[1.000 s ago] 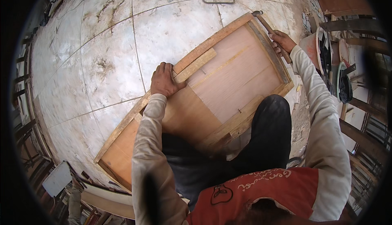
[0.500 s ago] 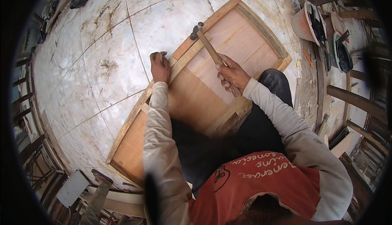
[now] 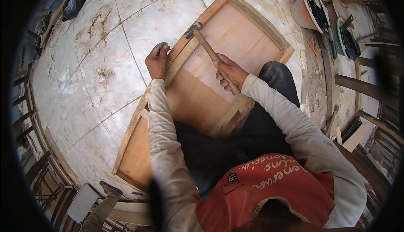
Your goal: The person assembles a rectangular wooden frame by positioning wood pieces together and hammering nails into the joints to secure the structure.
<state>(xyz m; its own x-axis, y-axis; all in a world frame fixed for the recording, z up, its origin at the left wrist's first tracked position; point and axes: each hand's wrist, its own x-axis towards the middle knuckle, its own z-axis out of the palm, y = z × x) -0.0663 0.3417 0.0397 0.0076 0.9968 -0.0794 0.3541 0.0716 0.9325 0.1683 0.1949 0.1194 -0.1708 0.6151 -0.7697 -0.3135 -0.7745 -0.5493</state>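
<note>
A wooden-framed plywood panel (image 3: 240, 34) lies slanted across my lap and the tiled floor. My right hand (image 3: 231, 74) is wrapped round the wooden handle of a hammer (image 3: 209, 51). The hammer's metal head is over the far rail, near where the crossbar meets it. At the outer edge of that rail, left of the hammer head, my left hand (image 3: 157, 62) has thumb and fingers pinched together. Something small and dark shows at its fingertips, too small to name. A thin, shiny nail-like piece (image 3: 196, 53) shows beside the crossbar.
Buckets (image 3: 304, 13) with dark contents stand at the upper right, near an orange stick (image 3: 312, 47). A black plastic bag (image 3: 76, 2) lies at the upper left. Another person's foot (image 3: 110, 188) is at the lower left. Wooden pieces (image 3: 366, 90) line the right side.
The whole view has shifted slightly. My left hand has turned, so its pinched thumb and fingers now show more clearly. The hammer stays in my right hand, its head still near the far rail.
</note>
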